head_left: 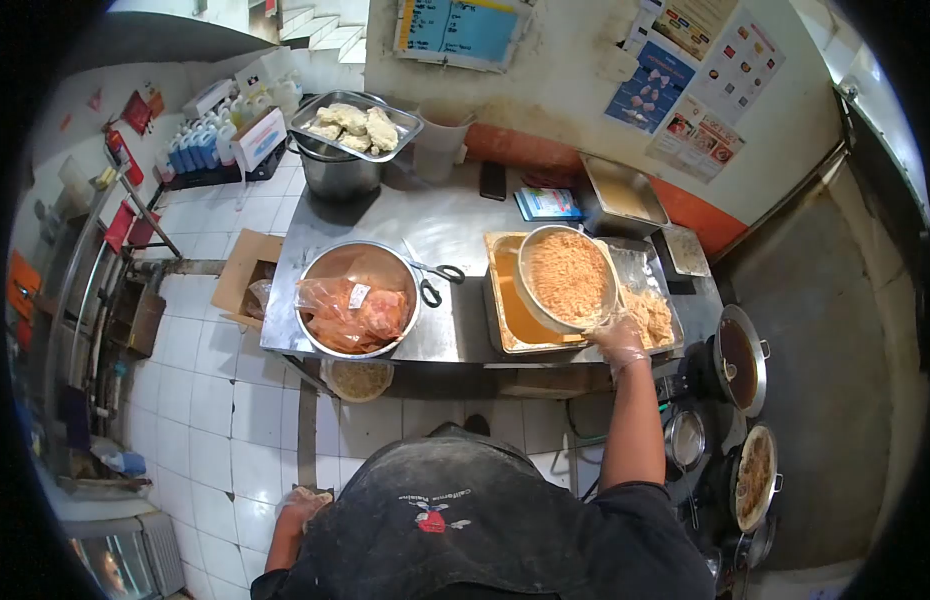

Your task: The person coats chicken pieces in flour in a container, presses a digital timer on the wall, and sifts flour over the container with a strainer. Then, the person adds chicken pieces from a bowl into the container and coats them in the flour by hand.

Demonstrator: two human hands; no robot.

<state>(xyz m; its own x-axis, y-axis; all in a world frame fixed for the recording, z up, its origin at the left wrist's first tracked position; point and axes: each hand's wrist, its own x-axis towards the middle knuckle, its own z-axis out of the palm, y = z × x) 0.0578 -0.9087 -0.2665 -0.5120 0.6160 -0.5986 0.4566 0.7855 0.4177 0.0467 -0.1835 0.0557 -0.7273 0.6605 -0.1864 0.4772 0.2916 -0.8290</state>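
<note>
My right hand (pixel 620 341), in a clear plastic glove, is closed at the near edge of a round sieve (pixel 532 306) full of orange-brown crumbs (pixel 565 272). The sieve is tilted over a rectangular pan (pixel 494 305) of orange liquid (pixel 515 312). Just right of that hand, pale breaded pieces (pixel 649 318) lie on a tray. Low at my left side, away from the table, hangs my gloved left hand (pixel 306 504). Its fingers are loosely apart, with nothing visible in them.
On the steel table (pixel 450 325) stand a bowl (pixel 414 318) with bagged orange meat (pixel 370 315), scissors (pixel 440 276), a pot (pixel 342 178) under a tray of pale pieces (pixel 355 125), and a phone (pixel 493 181). Pans of dark liquid and food (pixel 753 478) line the right side.
</note>
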